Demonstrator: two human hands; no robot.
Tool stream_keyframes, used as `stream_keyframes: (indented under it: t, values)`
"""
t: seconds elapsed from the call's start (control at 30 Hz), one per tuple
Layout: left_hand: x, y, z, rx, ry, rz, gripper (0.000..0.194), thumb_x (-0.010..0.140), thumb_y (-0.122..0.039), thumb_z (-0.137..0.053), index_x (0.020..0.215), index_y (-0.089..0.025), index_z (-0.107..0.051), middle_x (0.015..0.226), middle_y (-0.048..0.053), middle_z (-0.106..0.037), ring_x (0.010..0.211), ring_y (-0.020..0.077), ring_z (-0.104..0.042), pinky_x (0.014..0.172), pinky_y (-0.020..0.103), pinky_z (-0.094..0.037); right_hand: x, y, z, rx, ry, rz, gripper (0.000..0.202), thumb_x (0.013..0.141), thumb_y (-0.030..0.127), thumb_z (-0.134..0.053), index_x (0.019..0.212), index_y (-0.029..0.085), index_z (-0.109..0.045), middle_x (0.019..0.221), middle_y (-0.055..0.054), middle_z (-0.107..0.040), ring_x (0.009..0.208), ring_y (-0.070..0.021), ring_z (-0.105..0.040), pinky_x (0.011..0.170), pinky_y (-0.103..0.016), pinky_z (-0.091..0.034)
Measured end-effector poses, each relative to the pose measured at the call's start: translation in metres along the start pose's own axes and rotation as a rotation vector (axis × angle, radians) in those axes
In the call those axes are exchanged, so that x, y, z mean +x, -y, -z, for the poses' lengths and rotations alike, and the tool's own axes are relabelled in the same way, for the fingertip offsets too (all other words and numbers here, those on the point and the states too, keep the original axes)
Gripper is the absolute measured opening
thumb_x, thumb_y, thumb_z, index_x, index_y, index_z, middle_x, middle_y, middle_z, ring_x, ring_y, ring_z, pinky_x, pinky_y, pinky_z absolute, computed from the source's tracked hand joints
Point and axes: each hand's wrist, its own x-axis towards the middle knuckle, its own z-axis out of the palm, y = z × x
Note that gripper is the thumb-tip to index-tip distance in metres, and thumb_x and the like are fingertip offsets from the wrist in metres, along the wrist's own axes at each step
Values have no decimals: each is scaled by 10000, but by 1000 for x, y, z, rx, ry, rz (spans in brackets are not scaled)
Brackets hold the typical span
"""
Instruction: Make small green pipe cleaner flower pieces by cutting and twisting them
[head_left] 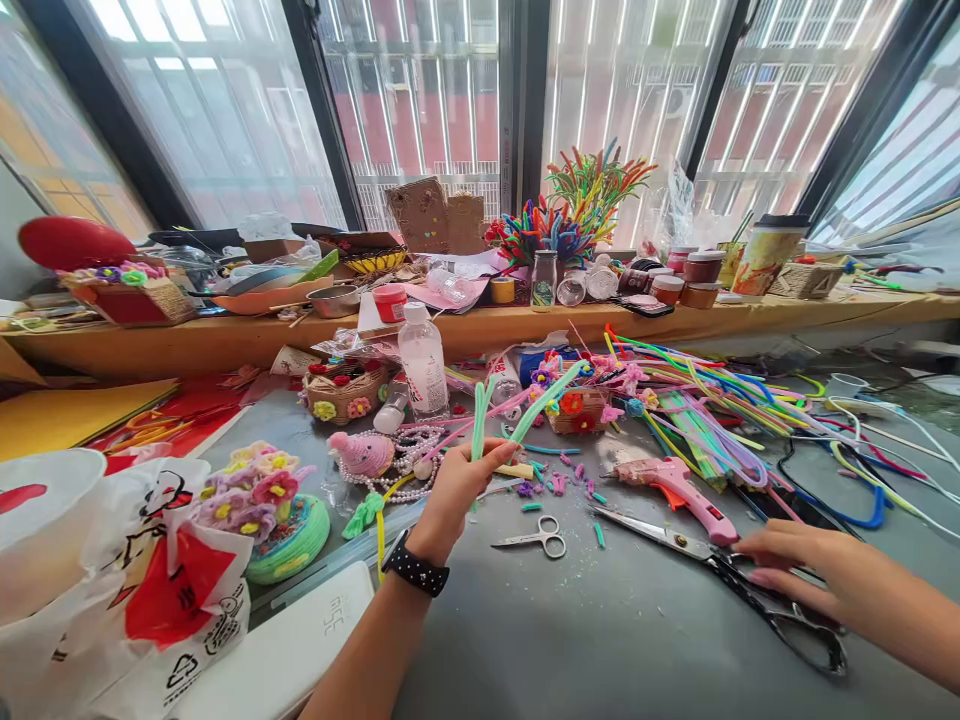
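Note:
My left hand (455,495) is closed around a few pale green pipe cleaners (541,402), which stick up from it in two directions. At the right, my right hand (814,565) reaches over the black handles of large scissors (694,545), fingers stretched and thumb apart. Whether its fingertips touch the handles is hard to tell. These scissors lie on the table with blades pointing left. Small silver scissors (541,538) rest between my hands, near short cut pieces of green pipe cleaner (599,535) and purple ones. A pink glue gun (686,490) lies just behind the large scissors.
Loose colourful pipe cleaners (697,420) cover the back right. A clear bottle (422,360), pearl strings (405,483) and a flower-decorated basket (346,392) stand behind my left hand. At left are a flower pot craft (289,540), a plastic bag (180,590) and a white box (300,640).

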Motion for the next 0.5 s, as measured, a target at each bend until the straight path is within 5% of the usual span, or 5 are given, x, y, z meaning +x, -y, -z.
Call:
stream_keyframes:
  t: [0.13,0.27,0.37,0.5]
  values:
    - [-2,-2,-4,15,82,39,281,617,-406,-615,637,-126,-632,387,-83,-286,386,32,-166,397,208,-101,41,63,-12,468,-17,-15,324,752,404,-489,991,226,-615,1002,-74,-615,878,-214,-571,753,-310,-457]
    - [-3,-4,-8,134,142,35,282,618,-404,-610,695,-136,-652,414,-70,-345,403,40,-211,403,206,-134,93,121,-43,1130,-70,-134,367,674,421,-583,959,191,-606,755,-27,-614,637,-142,-562,578,-257,-459]
    - [-3,-3,-9,221,133,18,285,623,-397,-600,695,-128,-658,435,-52,-407,413,48,-257,408,203,-169,117,137,-60,1595,-113,-199,310,607,416,-646,791,166,-637,536,44,-508,462,-63,-445,458,-191,-380]
    - [-2,0,-9,252,92,-31,266,636,-385,-577,668,-133,-656,527,-4,-547,482,92,-416,465,207,-282,124,131,-71,1655,-163,-234,284,548,405,-689,623,142,-613,527,38,-520,439,-46,-418,426,-179,-340]
